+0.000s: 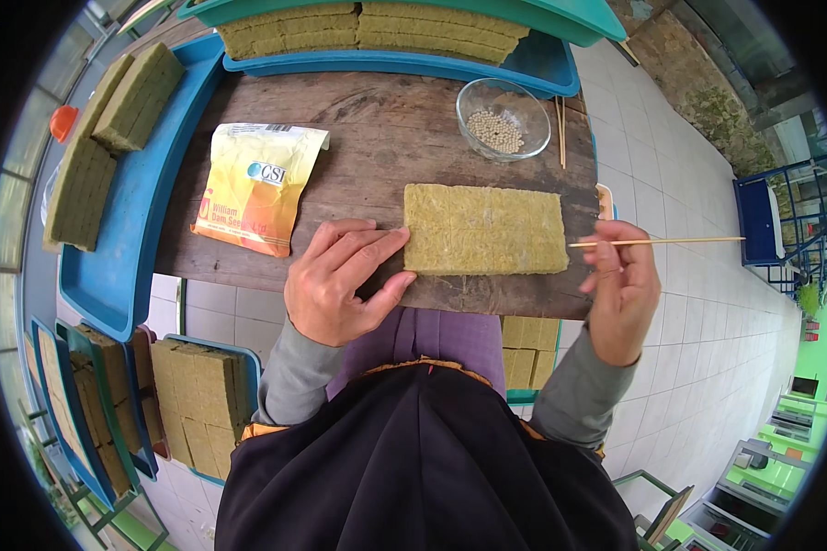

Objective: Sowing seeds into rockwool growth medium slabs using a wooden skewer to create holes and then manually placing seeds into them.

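Observation:
A flat yellow-green rockwool slab (pixel 487 230) lies on the wooden table right in front of me. My left hand (pixel 345 280) rests at its left end, index fingertip and thumb touching that edge with a gap between them. Off the slab's right end, my right hand (pixel 623 294) pinches a thin wooden skewer (pixel 698 241). The skewer lies nearly level, one tip pointing left close to the slab's right edge. Beyond the slab stands a clear glass bowl (pixel 537 129) with small pale round seeds (pixel 494 131) in it.
A yellow and orange packet (pixel 253 193) lies left on the table (pixel 386 119). More thin sticks (pixel 561 133) are right of the bowl. Blue trays (pixel 110 285) with rockwool blocks (pixel 140 96) flank the left, and another tray (pixel 542 78) stands at the back. Further trays sit lower left.

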`<state>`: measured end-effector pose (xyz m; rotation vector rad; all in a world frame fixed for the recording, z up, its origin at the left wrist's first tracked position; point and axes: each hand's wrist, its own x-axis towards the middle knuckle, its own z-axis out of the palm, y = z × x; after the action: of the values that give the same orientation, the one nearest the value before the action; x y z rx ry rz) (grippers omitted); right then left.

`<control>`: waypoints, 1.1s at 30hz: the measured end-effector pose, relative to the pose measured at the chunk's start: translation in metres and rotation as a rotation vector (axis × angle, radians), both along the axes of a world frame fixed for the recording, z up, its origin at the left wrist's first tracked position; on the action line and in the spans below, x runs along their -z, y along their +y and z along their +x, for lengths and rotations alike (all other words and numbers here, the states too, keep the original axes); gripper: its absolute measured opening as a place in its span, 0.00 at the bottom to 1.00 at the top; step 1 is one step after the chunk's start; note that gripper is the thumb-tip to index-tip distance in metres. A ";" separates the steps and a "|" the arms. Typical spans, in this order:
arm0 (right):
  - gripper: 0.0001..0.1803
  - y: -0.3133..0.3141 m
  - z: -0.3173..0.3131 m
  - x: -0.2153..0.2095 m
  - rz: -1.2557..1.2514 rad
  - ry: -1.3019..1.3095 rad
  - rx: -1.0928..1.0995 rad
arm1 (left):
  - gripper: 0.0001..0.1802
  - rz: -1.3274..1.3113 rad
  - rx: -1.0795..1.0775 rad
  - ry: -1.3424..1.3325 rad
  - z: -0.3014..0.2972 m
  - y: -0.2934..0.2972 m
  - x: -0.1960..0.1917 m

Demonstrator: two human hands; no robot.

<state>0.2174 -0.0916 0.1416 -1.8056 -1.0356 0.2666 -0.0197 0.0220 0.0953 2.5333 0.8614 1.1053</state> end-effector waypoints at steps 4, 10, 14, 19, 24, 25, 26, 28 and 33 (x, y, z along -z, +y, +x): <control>0.06 0.029 -0.033 0.013 0.340 -0.050 -0.471 | 0.23 -0.018 -0.002 -0.011 -0.001 0.000 -0.002; 0.05 0.052 -0.061 0.025 0.330 -0.115 -0.527 | 0.23 -0.015 0.011 -0.007 0.000 0.002 -0.003; 0.06 0.051 -0.064 0.033 0.317 -0.076 -0.494 | 0.23 -0.071 0.009 -0.012 0.001 0.000 -0.004; 0.06 0.051 -0.064 0.033 0.330 -0.098 -0.493 | 0.22 -0.011 0.009 -0.005 0.000 0.002 -0.001; 0.07 0.051 -0.064 0.031 0.315 -0.142 -0.513 | 0.22 -0.017 0.012 -0.004 0.000 0.001 -0.001; 0.07 0.051 -0.064 0.031 0.307 -0.155 -0.523 | 0.22 -0.019 0.011 -0.004 0.000 0.001 -0.001; 0.07 0.051 -0.064 0.031 0.307 -0.155 -0.522 | 0.22 -0.019 0.012 -0.004 0.000 0.001 -0.001; 0.07 0.051 -0.065 0.031 0.307 -0.159 -0.519 | 0.22 -0.018 0.011 0.002 0.001 0.002 -0.001; 0.06 0.052 -0.064 0.028 0.281 -0.179 -0.543 | 0.22 -0.018 0.013 0.007 0.000 0.002 -0.001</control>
<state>0.1529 -0.0395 0.1133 -1.2893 -1.6003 0.2720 -0.0196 0.0237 0.0968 2.5256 0.8520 1.0812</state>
